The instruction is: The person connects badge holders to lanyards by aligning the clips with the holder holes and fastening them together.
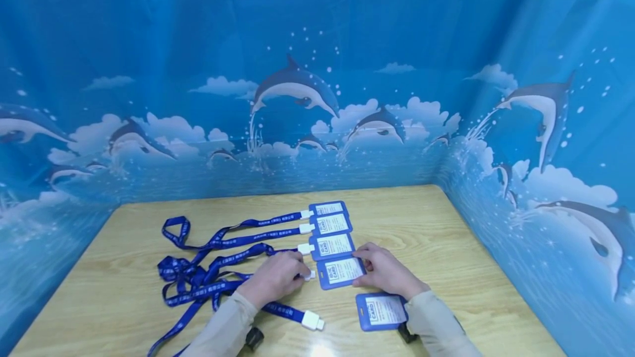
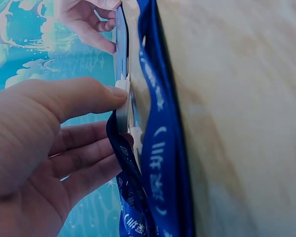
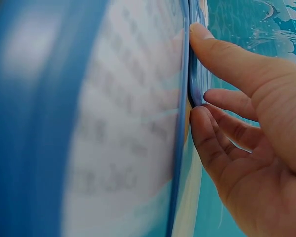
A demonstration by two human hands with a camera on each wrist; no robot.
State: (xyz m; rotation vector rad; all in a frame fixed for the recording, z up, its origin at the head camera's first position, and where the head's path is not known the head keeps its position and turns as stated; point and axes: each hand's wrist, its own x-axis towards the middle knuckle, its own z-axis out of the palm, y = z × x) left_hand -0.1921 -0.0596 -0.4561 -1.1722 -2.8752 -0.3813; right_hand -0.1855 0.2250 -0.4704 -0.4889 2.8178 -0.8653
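My left hand [image 1: 279, 278] pinches the white plastic clip [image 2: 122, 103] of a blue lanyard [image 2: 124, 155] between thumb and fingers. The clip's tip points at the slotted end of a blue ID card holder [image 1: 342, 272]; in the left wrist view clip and holder look very close, and I cannot tell whether they are joined. My right hand [image 1: 386, 270] grips that holder at its right end, with the thumb and a finger at opposite corners. Closer to me, a second card holder [image 1: 381, 312] lies beside my right forearm, without a lanyard.
Behind, card holders with lanyards lie in a column, including one holder [image 1: 332, 246] with its white clip [image 1: 305, 248]. Blue straps tangle at left [image 1: 190, 277]. A loose lanyard end with a white clip [image 1: 312, 320] lies in front. A dolphin-print curtain [image 1: 297, 169] borders the wooden table [image 1: 416, 219].
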